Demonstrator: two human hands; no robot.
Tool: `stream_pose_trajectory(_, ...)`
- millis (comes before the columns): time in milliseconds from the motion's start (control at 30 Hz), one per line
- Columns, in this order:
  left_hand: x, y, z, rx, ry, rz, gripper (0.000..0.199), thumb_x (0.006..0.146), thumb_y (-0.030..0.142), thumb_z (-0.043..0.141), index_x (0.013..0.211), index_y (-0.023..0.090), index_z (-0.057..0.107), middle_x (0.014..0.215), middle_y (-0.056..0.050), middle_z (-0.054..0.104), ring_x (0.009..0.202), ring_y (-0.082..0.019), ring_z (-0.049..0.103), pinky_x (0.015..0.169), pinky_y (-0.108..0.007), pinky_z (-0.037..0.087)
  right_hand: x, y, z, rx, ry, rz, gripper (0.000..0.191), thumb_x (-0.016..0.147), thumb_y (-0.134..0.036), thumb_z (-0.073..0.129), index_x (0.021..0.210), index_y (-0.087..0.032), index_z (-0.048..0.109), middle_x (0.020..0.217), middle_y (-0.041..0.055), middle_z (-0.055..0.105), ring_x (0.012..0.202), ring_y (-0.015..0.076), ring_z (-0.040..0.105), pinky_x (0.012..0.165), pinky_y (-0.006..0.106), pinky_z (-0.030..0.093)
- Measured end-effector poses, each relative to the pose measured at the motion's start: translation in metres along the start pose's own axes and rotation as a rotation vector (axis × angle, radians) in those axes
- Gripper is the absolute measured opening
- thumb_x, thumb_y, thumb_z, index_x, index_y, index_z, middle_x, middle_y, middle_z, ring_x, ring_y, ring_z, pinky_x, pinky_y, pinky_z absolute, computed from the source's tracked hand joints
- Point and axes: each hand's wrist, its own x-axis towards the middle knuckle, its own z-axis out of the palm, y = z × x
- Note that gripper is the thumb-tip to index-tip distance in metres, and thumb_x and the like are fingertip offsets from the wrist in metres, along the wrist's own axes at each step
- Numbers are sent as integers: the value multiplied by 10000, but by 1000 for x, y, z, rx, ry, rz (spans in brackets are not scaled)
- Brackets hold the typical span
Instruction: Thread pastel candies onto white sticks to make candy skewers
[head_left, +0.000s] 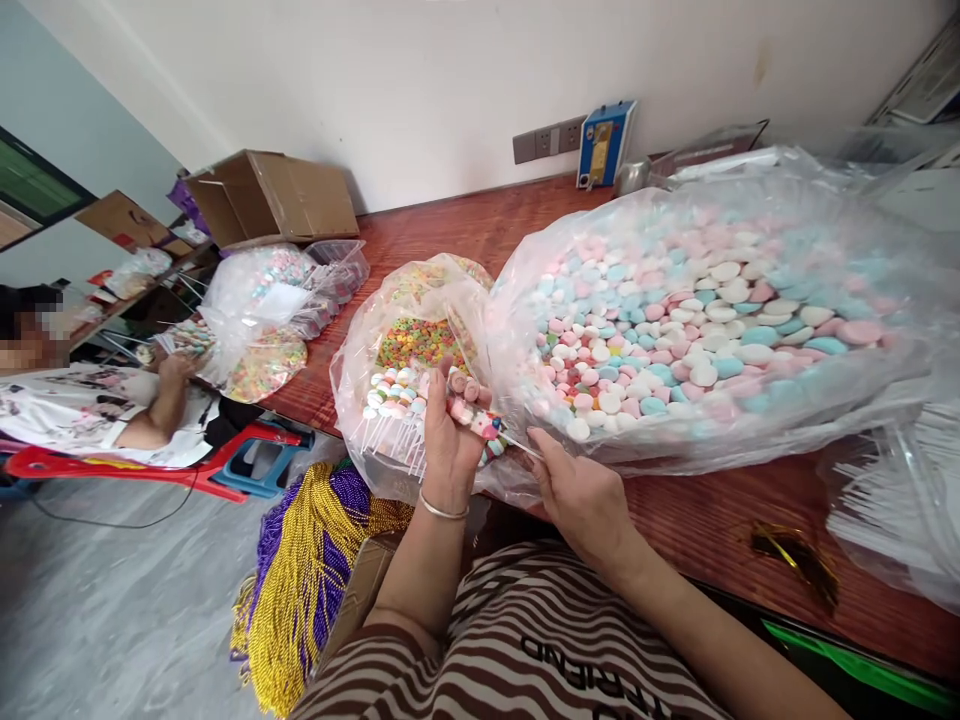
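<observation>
My left hand [450, 440], with a bangle at the wrist, curls its fingers around a row of pink, white and multicoloured candy-like pieces [478, 418]. My right hand [581, 495] pinches a thin white stick [520, 442], whose far end meets those pieces; whether it runs through them is hidden. Behind my left hand, an opened clear bag [349, 385] holds small orange, green and yellow pieces [424, 342]. White sticks topped with pastel pieces [396, 392] lie in front of them. Beside my hands, a large clear bag [750, 445] is full of pink, blue and white flattened pieces [701, 345].
A co-worker [82, 410] sits at left near more bagged pieces [262, 365]. A cardboard box [315, 195] and a blue device [606, 145] stand at the back. Gold and purple bead strands [300, 580] hang by the table. Bagged white sticks [892, 510] lie at right.
</observation>
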Motion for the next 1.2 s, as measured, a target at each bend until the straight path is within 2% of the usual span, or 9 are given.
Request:
stream_pose_trajectory(100, 5, -3, 3, -60, -9, -47, 301, 972, 439, 636, 798, 193, 611, 577, 82, 321, 435, -43, 268, 480, -169, 359, -1, -1, 0, -101, 39, -110, 227, 1028, -117, 440, 1119, -98, 647, 617, 13, 650, 495, 148, 506, 543, 324, 315)
stream_pose_trajectory(300, -2, -18, 3, -97, -48, -97, 340, 1013, 424, 565, 777, 180, 581, 593, 80, 275, 430, -47, 203, 434, -175, 293, 5, -5, -4, -114, 31, -138, 210, 1013, -98, 442, 1072, -86, 643, 609, 11, 616, 522, 153, 497, 564, 322, 314)
stream_pose_trajectory(467, -8, -26, 3, -84, -61, -136, 279, 989, 402, 619, 816, 185, 591, 583, 93, 285, 414, -33, 218, 451, -167, 326, 11, -13, 4, -95, 22, -113, 247, 998, -75, 436, 883, -147, 643, 567, 6, 572, 509, 151, 476, 564, 327, 294)
stream_pose_trajectory(533, -11, -30, 3, -74, -54, -150, 262, 973, 425, 640, 863, 189, 613, 598, 88, 365, 437, -27, 335, 519, -162, 408, 12, -12, 6, -89, 24, -101, 265, 986, -69, 452, 809, -164, 625, 559, 4, 562, 501, 147, 465, 560, 330, 286)
stream_pose_trajectory(633, -14, -31, 2, -31, -31, -171, 332, 955, 522, 625, 1024, 199, 657, 835, 6, 631, 729, -94, 642, 772, -251, 554, 13, -5, 3, -121, 23, -100, 219, 995, -95, 470, 930, -132, 676, 589, 11, 588, 525, 150, 494, 572, 328, 309)
stream_pose_trajectory(700, -12, -29, -1, -15, 9, -174, 360, 962, 540, 600, 1073, 204, 669, 1000, -37, 686, 913, -147, 690, 885, -317, 567, 14, 2, -2, -161, 21, -111, 243, 1010, -127, 463, 1093, -100, 690, 623, 29, 620, 555, 162, 522, 579, 335, 324)
stream_pose_trajectory(833, -1, -18, -6, -93, 59, -190, 208, 1019, 353, 565, 971, 193, 689, 810, 15, 624, 734, -64, 625, 817, -204, 544, 15, 4, -9, -143, -1, -107, 297, 1043, -182, 446, 1208, -89, 675, 663, 47, 665, 580, 174, 565, 581, 338, 349)
stream_pose_trajectory(1000, 1, -14, -2, -145, 52, -241, 327, 1069, 324, 446, 900, 163, 675, 689, 33, 483, 622, -49, 531, 683, -143, 506, 16, -6, -7, 153, -64, 73, 324, 1094, -254, 384, 1149, -127, 676, 784, 54, 740, 617, 150, 627, 576, 285, 385)
stream_pose_trajectory(1200, -9, -29, 1, -127, 53, -255, 274, 1063, 314, 461, 933, 170, 656, 669, 53, 408, 567, -48, 451, 741, -167, 535, 18, -6, -3, 11, 8, -54, 308, 1060, -174, 410, 996, -114, 705, 623, 36, 653, 550, 174, 568, 567, 330, 339)
